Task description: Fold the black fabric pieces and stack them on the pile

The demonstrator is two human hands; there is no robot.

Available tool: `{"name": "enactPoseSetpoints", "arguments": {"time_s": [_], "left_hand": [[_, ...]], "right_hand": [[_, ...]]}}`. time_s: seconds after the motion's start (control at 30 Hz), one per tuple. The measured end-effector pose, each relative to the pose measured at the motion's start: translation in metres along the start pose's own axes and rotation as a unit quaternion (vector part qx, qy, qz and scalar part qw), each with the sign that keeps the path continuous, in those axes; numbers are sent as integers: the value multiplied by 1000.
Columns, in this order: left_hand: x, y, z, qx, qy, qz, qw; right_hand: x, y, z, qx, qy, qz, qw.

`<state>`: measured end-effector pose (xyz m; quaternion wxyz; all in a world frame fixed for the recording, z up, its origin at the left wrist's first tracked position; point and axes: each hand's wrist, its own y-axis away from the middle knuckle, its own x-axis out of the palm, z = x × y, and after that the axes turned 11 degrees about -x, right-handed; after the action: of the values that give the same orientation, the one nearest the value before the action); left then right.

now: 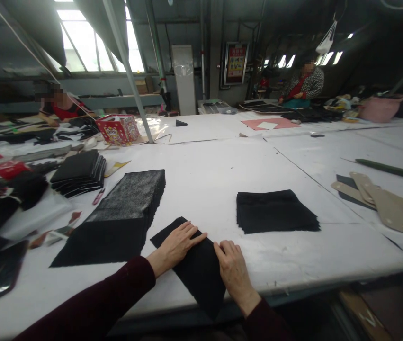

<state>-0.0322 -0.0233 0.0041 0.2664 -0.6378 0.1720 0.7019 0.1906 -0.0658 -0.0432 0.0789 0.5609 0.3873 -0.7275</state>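
Note:
A piece of black fabric (201, 270) lies in front of me, its near corner hanging past the table's edge. My left hand (178, 244) rests flat on its upper part with the fingers stretched out. On the right edge of the cloth is my right hand (232, 267), its fingers bent and the thumb side against the fabric; the fingertips seem closed on that edge. To the left lies a long stack of black fabric pieces (102, 239), its far part greyish. Right of my hands sits a smaller stack of black fabric (275, 211).
Brown templates (382, 199) lie at the right, near a long green strip (393, 169). At left are a folded dark pile (78, 170), a red patterned box (118, 129) and a phone-like dark slab (0, 274). A pole (128, 71) rises from the white table (201, 166). Two people work farther back.

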Motion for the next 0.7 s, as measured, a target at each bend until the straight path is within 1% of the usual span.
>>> {"name": "enactPoseSetpoints", "arguments": {"time_s": [0.1,0.27,0.37,0.57,0.7], "left_hand": [[-1,-1,-2,5,-3,-4,1000],[5,-4,-3,33,18,-8,999],[7,-5,-7,36,17,-3,999],[-1,-8,-18,31,-13,3,999],[-4,-9,-22,46,11,-3,999]], "right_hand": [[-3,4,-2,0,-2,2,1000],[-8,8,-4,-1,-1,6,1000],[-11,12,-6,-3,3,5,1000],[-16,18,-10,-4,-3,12,1000],[-20,21,-11,-3,-11,19,1000]]}}
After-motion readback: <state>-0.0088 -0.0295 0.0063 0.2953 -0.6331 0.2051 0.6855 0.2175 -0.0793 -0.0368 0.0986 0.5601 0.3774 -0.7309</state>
